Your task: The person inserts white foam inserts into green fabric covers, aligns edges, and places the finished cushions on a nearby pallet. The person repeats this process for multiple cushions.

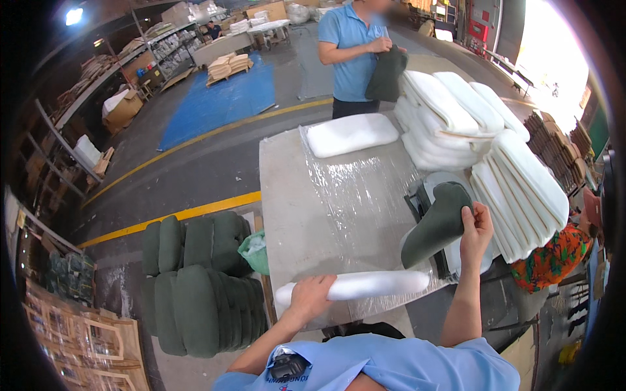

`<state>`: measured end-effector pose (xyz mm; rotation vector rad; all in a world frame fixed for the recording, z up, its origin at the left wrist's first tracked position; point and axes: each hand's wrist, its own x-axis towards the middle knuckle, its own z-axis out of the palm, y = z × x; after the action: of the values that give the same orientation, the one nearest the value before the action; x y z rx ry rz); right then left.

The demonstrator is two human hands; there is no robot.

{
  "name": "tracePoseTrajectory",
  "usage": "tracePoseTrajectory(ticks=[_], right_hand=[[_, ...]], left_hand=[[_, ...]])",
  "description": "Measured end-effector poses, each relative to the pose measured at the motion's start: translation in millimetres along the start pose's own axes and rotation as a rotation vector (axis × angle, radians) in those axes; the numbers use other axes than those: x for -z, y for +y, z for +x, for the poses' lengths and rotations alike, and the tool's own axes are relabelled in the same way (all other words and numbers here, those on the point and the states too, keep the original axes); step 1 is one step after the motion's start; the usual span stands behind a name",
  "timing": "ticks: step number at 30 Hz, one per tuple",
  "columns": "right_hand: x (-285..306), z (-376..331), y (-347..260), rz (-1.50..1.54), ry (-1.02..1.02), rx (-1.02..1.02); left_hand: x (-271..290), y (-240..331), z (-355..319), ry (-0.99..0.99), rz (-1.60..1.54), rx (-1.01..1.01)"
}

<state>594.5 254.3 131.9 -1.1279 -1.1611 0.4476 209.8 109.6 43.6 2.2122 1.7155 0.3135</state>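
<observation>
Right hand (479, 225): fingers clamped on the right edge of a dark green cover (437, 228), which is held tilted above the right side of the tabletop (290, 195).

Left hand (312, 296): fingers closed over the left part of a long white pad (381, 285); thumb hidden. The pad is seen edge-on, at the near edge of the tabletop.

Grey-and-black item (447, 264), kind unclear: partly covered from view by the green cover, at the right side of the tabletop.

Clear plastic sheet (345, 215), glossy and wrinkled: spread along the middle of the tabletop.

Flat white pad (352, 135), single: laid at the far end of the tabletop, partly on the sheet.

Stacked white pads (437, 153), several layers: piled at the far right of the tabletop.

Row of white pads (521, 195), tilted, leaned side by side: set along the right side of the tabletop, nearer than the stack.

Co-worker (352, 52), blue shirt: placed beyond the far end of the tabletop; a second green cover (388, 75) is held in the hands.

Green bag (254, 251), whitish contents: set just beside the left edge of the tabletop.

Dark green cushions (195, 300), grouped in rows: stacked left of the tabletop.

Blue floor sheet (225, 101): laid well beyond the tabletop, to its left.
</observation>
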Motion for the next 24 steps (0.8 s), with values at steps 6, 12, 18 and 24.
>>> tracePoseTrajectory(ticks=[6,12,18,24], right_hand=[[-18.4,24.2,6.2,0.012,-0.035,0.004],[-41.7,50.9,2.6,0.054,-0.091,0.04],[-38.8,70.1,-13.7,0.233,-0.056,0.089],[-78.5,44.9,-40.3,0.361,-0.264,0.079]], left_hand=[[3.0,-2.2,3.3,-0.04,-0.014,0.039],[3.8,-4.1,0.0,-0.061,0.008,0.008],[5.4,0.5,-17.4,-0.085,-0.073,0.009],[14.6,-19.6,14.9,-0.271,-0.718,0.111]])
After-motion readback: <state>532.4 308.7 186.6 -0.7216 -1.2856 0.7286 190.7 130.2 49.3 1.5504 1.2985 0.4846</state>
